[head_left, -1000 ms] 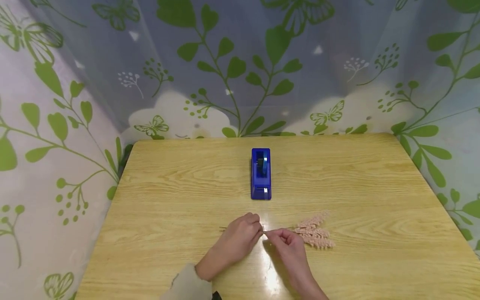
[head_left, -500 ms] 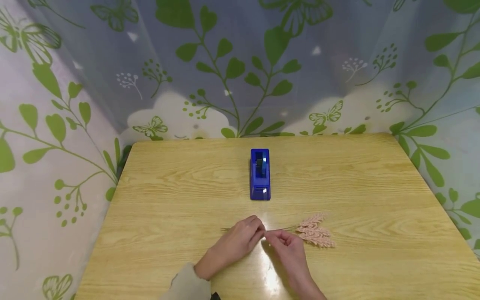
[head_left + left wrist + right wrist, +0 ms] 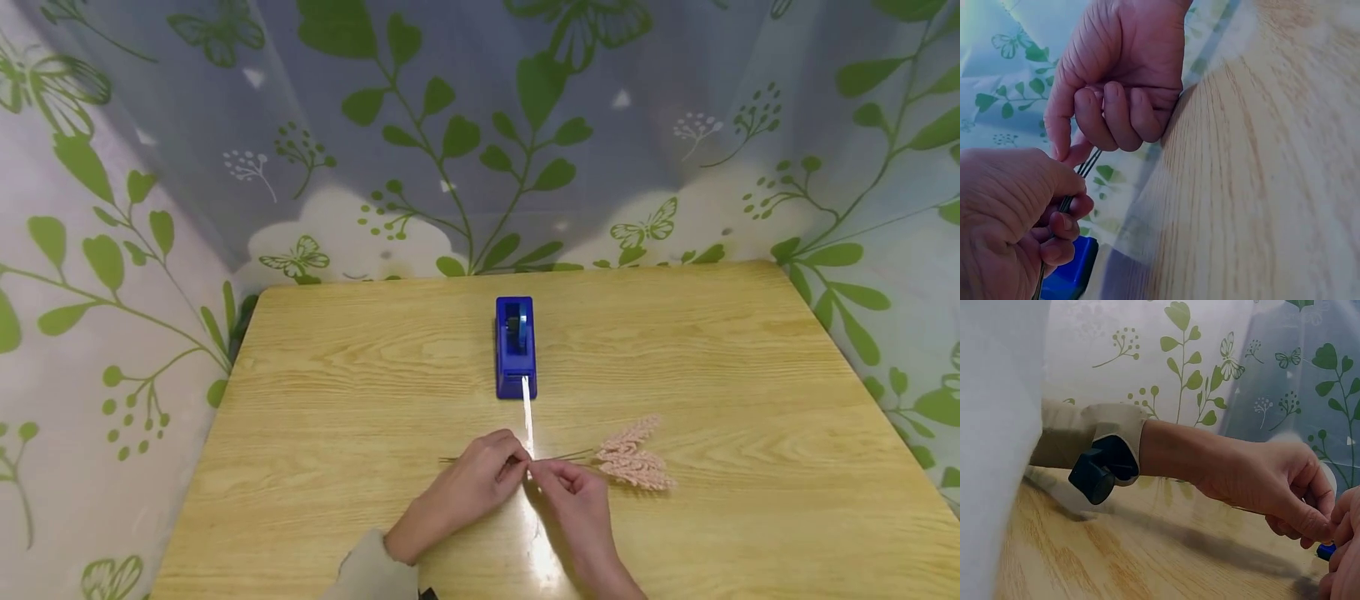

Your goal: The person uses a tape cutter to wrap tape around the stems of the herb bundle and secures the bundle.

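Note:
Pink flower sprigs (image 3: 636, 457) lie with their heads to the right, their thin stems (image 3: 570, 456) running left through both hands. My left hand (image 3: 483, 471) grips the stems, whose cut ends (image 3: 447, 460) poke out behind it. In the left wrist view its curled fingers wrap the dark stems (image 3: 1087, 164). My right hand (image 3: 583, 504) pinches with thumb and forefinger at the stems, right against the left fingertips. A bright strip of clear tape (image 3: 528, 425) runs from a blue tape dispenser (image 3: 515, 354) down to the fingertips, where the hands hide it.
The wood-grain table (image 3: 360, 367) meets a leaf-printed curtain (image 3: 427, 200) at its back and sides. Glare shines on the tabletop below the hands. A dark wrist camera (image 3: 1099, 469) sits on the left sleeve.
A bright tape strip now shows between dispenser and fingertips, where only a short bit gleamed on the dispenser before. The hands stay nearly in place, fingertips closer together; the view shifts slightly.

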`<action>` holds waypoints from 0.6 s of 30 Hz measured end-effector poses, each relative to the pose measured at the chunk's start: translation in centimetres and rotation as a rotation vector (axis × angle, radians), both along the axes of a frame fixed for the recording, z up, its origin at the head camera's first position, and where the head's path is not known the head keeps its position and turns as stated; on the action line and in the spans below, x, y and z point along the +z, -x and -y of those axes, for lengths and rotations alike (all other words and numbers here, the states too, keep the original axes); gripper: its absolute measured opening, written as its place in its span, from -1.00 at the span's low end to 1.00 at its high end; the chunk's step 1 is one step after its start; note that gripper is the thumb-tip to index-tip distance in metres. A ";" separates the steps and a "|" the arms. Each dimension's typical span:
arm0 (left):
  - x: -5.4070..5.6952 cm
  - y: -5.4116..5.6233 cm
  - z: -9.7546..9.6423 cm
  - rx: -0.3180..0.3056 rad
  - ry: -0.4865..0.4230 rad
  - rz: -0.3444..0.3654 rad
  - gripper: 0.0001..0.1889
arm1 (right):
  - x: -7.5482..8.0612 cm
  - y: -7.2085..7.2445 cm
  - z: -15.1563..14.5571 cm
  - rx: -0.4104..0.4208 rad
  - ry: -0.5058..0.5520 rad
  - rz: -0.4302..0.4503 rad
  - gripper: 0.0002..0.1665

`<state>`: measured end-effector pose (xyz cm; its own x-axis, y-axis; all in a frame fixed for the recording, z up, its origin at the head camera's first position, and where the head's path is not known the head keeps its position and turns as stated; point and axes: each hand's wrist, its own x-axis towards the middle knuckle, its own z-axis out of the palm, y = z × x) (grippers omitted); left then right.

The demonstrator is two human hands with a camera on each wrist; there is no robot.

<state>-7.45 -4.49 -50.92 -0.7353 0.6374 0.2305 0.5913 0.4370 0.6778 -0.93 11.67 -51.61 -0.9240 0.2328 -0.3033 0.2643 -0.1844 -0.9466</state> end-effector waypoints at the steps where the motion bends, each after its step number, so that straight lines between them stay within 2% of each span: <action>1: 0.0 0.0 0.0 0.001 0.003 0.003 -0.95 | 0.0 -0.1 0.1 -0.009 0.005 -0.001 -0.69; 8: 0.4 -0.2 -0.1 0.005 -0.011 0.001 -0.94 | -0.3 -0.2 0.4 -0.060 -0.012 -0.028 -0.72; 15: 0.5 -0.2 -0.1 0.013 -0.066 -0.013 -0.93 | -0.4 -0.3 0.5 -0.067 0.008 -0.071 -0.69; 18: 0.7 -0.3 -0.1 0.022 -0.075 -0.005 -0.93 | -0.3 -0.4 0.5 -0.067 -0.017 -0.091 -0.70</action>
